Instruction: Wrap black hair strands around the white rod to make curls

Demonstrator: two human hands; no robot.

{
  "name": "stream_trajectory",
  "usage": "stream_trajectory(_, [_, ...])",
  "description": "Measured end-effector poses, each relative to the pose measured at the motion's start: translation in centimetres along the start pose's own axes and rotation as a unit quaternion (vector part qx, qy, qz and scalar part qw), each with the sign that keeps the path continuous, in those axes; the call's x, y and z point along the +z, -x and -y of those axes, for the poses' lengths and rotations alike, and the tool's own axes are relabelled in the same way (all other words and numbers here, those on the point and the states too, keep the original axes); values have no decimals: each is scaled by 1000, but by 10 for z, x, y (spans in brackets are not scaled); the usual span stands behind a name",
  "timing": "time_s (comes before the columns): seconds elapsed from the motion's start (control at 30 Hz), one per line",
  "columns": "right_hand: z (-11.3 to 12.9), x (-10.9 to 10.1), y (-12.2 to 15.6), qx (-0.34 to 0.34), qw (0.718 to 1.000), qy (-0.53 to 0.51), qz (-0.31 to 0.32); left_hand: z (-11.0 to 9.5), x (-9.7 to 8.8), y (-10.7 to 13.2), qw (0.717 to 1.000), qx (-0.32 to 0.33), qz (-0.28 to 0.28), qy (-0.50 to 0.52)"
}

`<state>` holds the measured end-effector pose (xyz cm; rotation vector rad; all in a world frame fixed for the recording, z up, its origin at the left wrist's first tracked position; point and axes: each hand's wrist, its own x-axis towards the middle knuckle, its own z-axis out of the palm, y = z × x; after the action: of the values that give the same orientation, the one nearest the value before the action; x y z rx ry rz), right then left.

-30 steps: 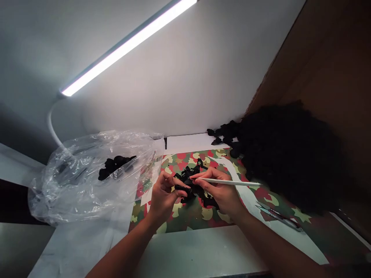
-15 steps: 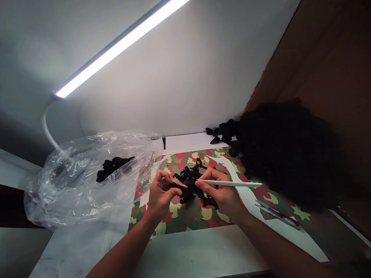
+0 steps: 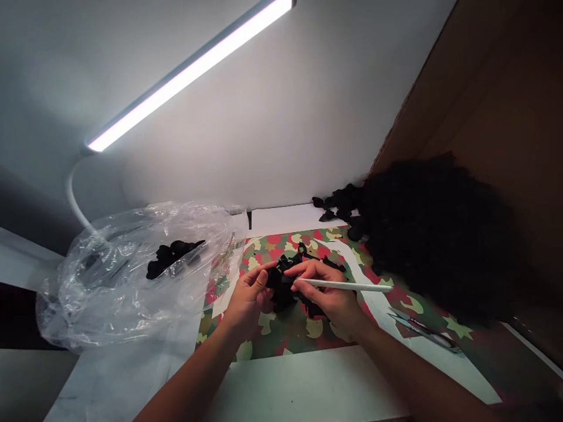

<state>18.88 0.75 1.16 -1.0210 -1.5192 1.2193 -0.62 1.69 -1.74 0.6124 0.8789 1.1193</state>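
My left hand (image 3: 249, 300) pinches a small black fabric piece (image 3: 281, 288) over the camouflage-patterned mat (image 3: 290, 334). My right hand (image 3: 328, 293) grips a thin white stick (image 3: 352, 286) that points off to the right, and its fingertips also press on the same black piece. More black pieces lie under and just behind my hands. The two hands touch at the fingertips.
A clear plastic bag (image 3: 132, 275) with several black pieces (image 3: 171, 257) inside sits at the left. A big heap of black pieces (image 3: 440, 240) fills the right side against a brown wall. Small scissors (image 3: 422, 331) lie on the mat at right. A lit lamp bar (image 3: 189, 73) hangs overhead.
Both hands have closed in together on the black piece, the left fingers now pressed to it. The white stick has dropped slightly and tilted.
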Motion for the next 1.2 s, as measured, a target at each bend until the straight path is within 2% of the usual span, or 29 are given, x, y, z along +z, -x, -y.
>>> stream_trajectory(0.07, [1, 2, -1, -40, 997, 54, 35, 1, -2, -1, 1000, -17, 3, -9])
stream_trajectory(0.13, [1, 4, -1, -76, 991, 98, 45, 0, -4, 0, 999, -21, 20, -39])
stream_trajectory(0.2, [1, 6, -2, -72, 991, 111, 26, -1, -3, 2, 995, 1, 38, -97])
stream_trajectory(0.27, [2, 8, -2, -37, 994, 102, 0, -1, -1, 4, 982, 60, 41, -175])
stream_trajectory(0.33, [3, 9, -2, 2, 997, 81, -19, -2, 2, 7, 951, 159, 17, -265])
stream_trajectory(0.4, [3, 11, -1, 26, 998, 55, -25, -3, 5, 10, 901, 262, -10, -345])
stream_trajectory(0.47, [3, 12, 0, 39, 999, 30, -19, -4, 7, 12, 860, 321, -14, -396])
stream_trajectory(0.5, [2, 13, 1, 47, 999, 20, -14, -4, 7, 13, 851, 330, -9, -408])
stream_trajectory(0.57, [1, 13, 2, 71, 997, 0, -6, -5, 7, 14, 856, 321, -4, -405])
stream_trajectory(0.67, [0, 13, 2, 114, 992, -40, -17, -8, 6, 14, 893, 276, -9, -356])
stream_trajectory(0.77, [0, 11, 1, 128, 985, -110, -27, -12, 6, 13, 922, 248, -2, -298])
stream_trajectory(0.93, [2, 12, -2, 146, 969, -197, -15, -16, 6, 12, 935, 245, 22, -254])
stream_trajectory(1.1, [2, 16, -4, 168, 962, -215, -6, -10, 5, 10, 959, 204, 5, -197])
stream_trajectory(1.2, [-1, 14, -4, 131, 979, -157, -18, -10, 5, 8, 963, 195, -7, -187])
